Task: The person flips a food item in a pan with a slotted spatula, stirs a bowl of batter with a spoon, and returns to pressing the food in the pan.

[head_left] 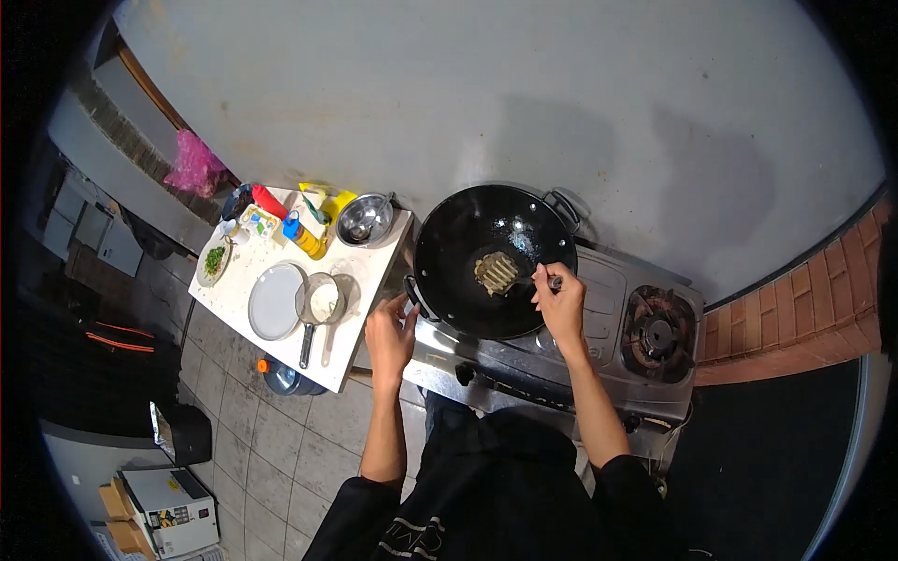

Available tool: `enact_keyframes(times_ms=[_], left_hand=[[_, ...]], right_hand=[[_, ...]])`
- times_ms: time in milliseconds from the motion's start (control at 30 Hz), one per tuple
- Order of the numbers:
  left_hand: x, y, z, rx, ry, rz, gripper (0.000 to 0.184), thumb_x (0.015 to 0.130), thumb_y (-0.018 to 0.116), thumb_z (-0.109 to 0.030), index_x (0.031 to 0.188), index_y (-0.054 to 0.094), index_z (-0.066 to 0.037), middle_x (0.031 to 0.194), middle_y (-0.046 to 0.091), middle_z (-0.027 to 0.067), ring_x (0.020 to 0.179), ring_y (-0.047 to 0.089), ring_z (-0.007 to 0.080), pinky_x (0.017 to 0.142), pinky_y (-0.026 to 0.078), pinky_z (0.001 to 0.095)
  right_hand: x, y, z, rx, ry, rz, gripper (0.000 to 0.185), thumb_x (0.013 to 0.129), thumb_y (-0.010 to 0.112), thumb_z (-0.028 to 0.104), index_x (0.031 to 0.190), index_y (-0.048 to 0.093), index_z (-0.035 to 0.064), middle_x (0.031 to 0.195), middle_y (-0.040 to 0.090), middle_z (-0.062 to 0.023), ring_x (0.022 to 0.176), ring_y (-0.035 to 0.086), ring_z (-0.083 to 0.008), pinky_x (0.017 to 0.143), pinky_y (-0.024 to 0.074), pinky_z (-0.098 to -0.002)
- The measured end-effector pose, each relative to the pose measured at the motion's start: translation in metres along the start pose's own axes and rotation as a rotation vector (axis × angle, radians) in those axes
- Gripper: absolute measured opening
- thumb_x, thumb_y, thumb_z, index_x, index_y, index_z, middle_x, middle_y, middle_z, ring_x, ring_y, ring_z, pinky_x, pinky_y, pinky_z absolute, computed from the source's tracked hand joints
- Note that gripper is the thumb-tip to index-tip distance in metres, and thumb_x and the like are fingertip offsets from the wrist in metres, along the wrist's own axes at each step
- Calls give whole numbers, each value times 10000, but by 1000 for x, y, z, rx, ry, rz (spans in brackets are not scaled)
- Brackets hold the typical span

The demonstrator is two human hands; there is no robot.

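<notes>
In the head view, I see the right hand (558, 301) closed around a slim metal utensil (556, 282), its end hard to separate from the lumpy, pale-brown food (496, 274) inside the glossy, round black wok (468, 229). The left hand (391, 335) meets the wok's black loop handle (412, 292), its closure unclear; white lettering (412, 538) on black cloth defeats me.

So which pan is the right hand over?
The large black wok with two loop handles, on the stove. The small saucepan has one long handle and sits on the white table.
</notes>
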State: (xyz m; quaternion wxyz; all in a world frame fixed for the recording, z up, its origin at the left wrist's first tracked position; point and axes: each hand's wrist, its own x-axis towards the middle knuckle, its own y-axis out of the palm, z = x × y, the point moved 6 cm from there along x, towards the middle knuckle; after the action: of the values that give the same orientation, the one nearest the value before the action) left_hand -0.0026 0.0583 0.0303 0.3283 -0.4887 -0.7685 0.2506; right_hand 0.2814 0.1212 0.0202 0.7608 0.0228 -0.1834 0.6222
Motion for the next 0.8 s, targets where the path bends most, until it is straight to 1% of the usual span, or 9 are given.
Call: enact_keyframes(times_ms=[33,67,133,267,333,433,567,700,800], left_hand=[[-1,0,0,-2,-5,2,295,797,750,-164,1045,710,-9,713,573,125,603,565,280,600,451,389],[0,0,0,-4,-10,2,295,797,751,-163,1045,710,-9,712,572,123,598,562,273,598,450,386],[0,-1,1,-8,-6,-1,297,797,750,-160,1051,708,-11,709,568,122,588,554,264,595,448,382],[-1,-2,-1,-17,11,-17,310,803,742,-153,1075,700,-10,704,562,118,565,532,241,588,443,375],[1,-1,0,-33,-10,-4,312,804,740,-149,1080,698,-9,702,562,117,564,528,238,588,443,371],[1,0,0,-37,-26,7,317,802,739,-142,1086,696,-8,699,562,115,564,523,232,586,440,363],[2,0,0,-35,-12,-4,320,798,741,-132,1087,693,-3,692,561,115,574,526,228,587,438,356],[2,1,2,-51,-28,-10,315,800,736,-126,1084,692,4,692,561,117,579,527,228,586,436,358],[3,3,4,-49,10,-25,305,803,730,-118,1079,692,8,691,561,118,580,525,225,582,432,361]], right_hand=[[-1,-1,0,47,37,-6,201,923,634,96,769,586,-22,589,572,-61,473,584,-117,415,418,-257],[0,-1,-2,47,35,-6,201,923,634,96,769,586,-22,589,572,-61,473,584,-117,415,418,-257],[2,-2,-9,149,63,-18,223,945,619,131,795,606,-33,628,610,-57,486,596,-105,416,448,-233],[7,-7,-6,172,53,-34,236,954,609,141,801,601,-38,649,622,-60,491,593,-103,415,444,-236],[11,-13,0,195,28,-80,241,962,601,159,819,601,-35,664,627,-60,499,596,-99,419,446,-235],[12,-24,8,93,55,-88,235,966,595,163,827,601,-26,671,630,-56,505,598,-99,423,447,-235],[10,-33,12,16,54,-82,239,959,603,163,805,596,-19,634,615,-50,484,588,-98,419,432,-236],[5,-37,8,24,66,-99,238,948,617,146,780,589,-21,612,601,-47,475,584,-97,418,420,-234],[3,-40,2,45,73,-107,229,938,623,120,764,587,-23,616,603,-47,474,580,-91,421,415,-232]])
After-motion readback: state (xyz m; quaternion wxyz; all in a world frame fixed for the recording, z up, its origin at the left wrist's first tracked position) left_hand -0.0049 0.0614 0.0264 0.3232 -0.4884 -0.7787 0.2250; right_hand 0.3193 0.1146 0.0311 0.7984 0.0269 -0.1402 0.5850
